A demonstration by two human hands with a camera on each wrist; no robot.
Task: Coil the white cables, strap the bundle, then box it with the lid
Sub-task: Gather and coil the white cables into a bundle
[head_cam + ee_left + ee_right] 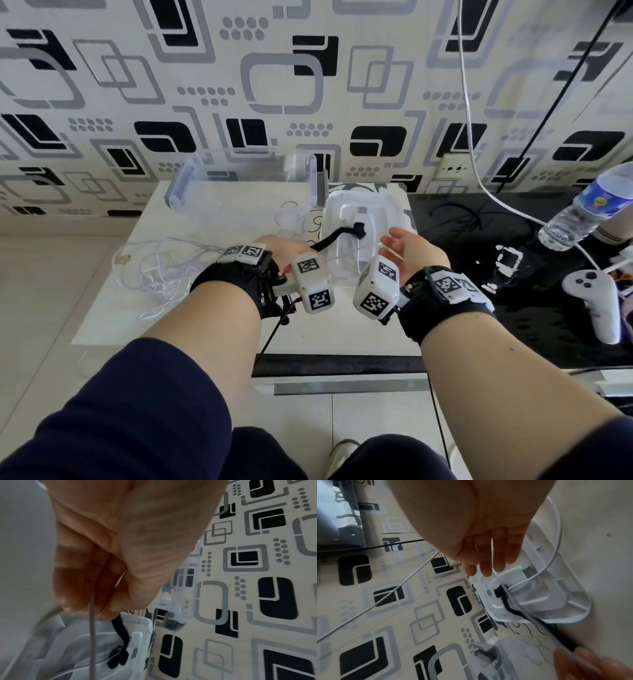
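Patterned wallpaper (281, 85) backed the pale worktop (219, 329); left hand (284, 248) pinched the black strap (334, 238) and a white cable (92, 635), right hand (409, 255) hung open over the lid (399, 209).

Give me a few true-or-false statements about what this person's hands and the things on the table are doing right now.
1. The left hand pinches a black strap. True.
2. The white lid is already closed on the clear box. False: the lid lies on the table beside the box, which stands open.
3. The white cables are neatly coiled. False: a loose tangle lies on the table near the left hand.
4. The right hand has its fingers spread above the lid. True.
5. A water bottle stands inside the box. False: it is off to the right, tilted, away from the box.
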